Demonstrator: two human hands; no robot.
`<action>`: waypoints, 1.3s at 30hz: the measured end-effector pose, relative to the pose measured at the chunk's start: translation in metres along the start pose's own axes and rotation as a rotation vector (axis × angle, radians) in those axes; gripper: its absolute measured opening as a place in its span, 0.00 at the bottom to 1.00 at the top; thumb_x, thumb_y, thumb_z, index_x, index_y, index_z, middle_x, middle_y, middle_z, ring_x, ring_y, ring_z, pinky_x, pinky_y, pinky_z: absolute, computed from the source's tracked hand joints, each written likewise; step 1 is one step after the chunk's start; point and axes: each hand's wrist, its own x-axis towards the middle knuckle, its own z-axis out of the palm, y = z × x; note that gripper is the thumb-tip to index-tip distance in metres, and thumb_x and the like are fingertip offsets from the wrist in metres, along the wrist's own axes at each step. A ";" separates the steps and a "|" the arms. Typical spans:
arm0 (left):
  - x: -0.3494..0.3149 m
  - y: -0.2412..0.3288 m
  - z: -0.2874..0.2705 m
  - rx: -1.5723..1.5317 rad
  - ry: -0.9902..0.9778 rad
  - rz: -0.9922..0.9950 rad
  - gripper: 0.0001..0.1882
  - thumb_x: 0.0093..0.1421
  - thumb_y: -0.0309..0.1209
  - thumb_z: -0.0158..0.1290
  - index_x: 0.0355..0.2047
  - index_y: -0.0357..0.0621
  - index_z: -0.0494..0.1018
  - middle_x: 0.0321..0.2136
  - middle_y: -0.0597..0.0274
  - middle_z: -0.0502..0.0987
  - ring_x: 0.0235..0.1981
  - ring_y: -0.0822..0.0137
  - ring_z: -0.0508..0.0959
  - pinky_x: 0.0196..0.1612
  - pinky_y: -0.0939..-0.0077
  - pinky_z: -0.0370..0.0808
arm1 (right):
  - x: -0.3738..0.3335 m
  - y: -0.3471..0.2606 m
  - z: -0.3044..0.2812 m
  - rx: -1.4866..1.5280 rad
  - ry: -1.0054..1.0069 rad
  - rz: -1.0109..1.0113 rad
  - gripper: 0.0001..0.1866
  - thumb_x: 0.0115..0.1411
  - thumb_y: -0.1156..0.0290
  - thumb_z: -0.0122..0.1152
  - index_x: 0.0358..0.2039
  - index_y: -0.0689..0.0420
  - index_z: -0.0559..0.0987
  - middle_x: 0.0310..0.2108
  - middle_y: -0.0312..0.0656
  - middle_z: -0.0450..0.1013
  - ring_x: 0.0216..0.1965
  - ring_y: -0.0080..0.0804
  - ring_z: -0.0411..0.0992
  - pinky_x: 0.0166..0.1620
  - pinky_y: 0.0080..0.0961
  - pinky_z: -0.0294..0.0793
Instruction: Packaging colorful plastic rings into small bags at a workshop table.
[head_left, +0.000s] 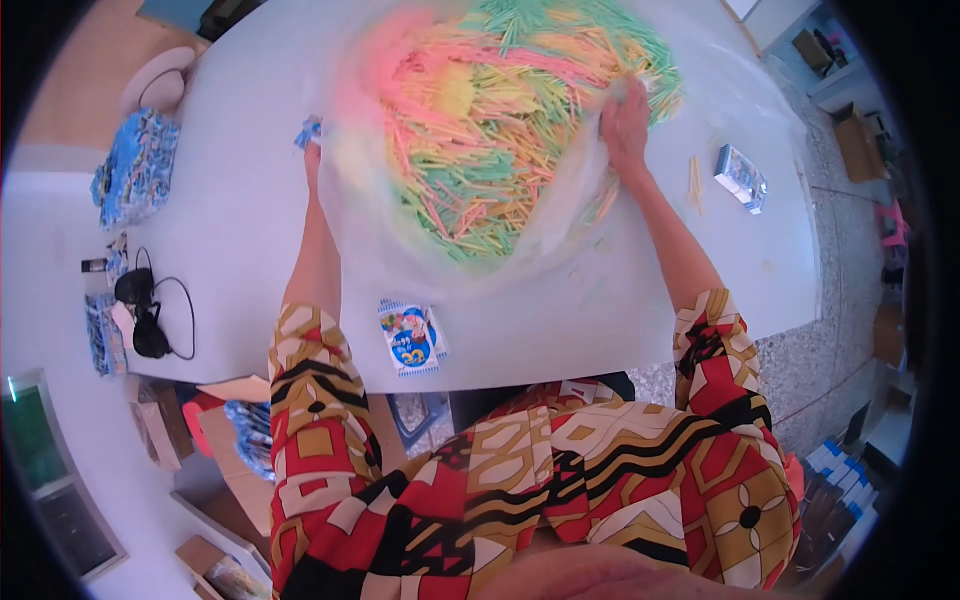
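A large clear plastic bag lies open on the white table, full of thin pink, yellow, green and orange sticks. On the bag's left side, my left hand is closed on a small blue packet; most of its fingers are hidden. My right hand reaches over the bag's right part with curled fingers among the sticks. Blur hides what its fingertips hold. Near the front table edge lie flat blue-and-white packets.
Blue packets fill a clear bag at the table's left, with black corded items nearer me. A blue-and-white box and a few loose sticks lie right. Cardboard boxes stand below the left edge.
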 end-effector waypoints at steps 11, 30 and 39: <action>-0.041 -0.010 0.010 -0.344 -0.244 -0.011 0.17 0.63 0.43 0.38 0.38 0.45 0.70 0.32 0.61 0.76 0.32 0.67 0.77 0.34 0.71 0.76 | 0.053 -0.001 0.023 0.005 0.038 -0.169 0.27 0.55 0.74 0.47 0.57 0.62 0.58 0.54 0.56 0.59 0.56 0.54 0.58 0.59 0.39 0.56; -0.108 -0.003 0.019 -0.040 0.038 0.087 0.15 0.63 0.37 0.35 0.40 0.44 0.68 0.35 0.61 0.75 0.36 0.65 0.77 0.38 0.69 0.77 | 0.092 -0.084 0.025 0.141 -0.146 -0.204 0.28 0.50 0.75 0.51 0.54 0.61 0.63 0.53 0.55 0.62 0.54 0.53 0.62 0.57 0.37 0.62; -0.132 0.003 0.022 -0.680 0.017 -0.203 0.13 0.59 0.34 0.42 0.40 0.44 0.70 0.40 0.59 0.75 0.43 0.61 0.75 0.49 0.61 0.73 | 0.094 -0.111 0.028 0.107 -0.261 -0.179 0.28 0.55 0.69 0.53 0.57 0.60 0.60 0.56 0.54 0.60 0.57 0.52 0.60 0.58 0.36 0.61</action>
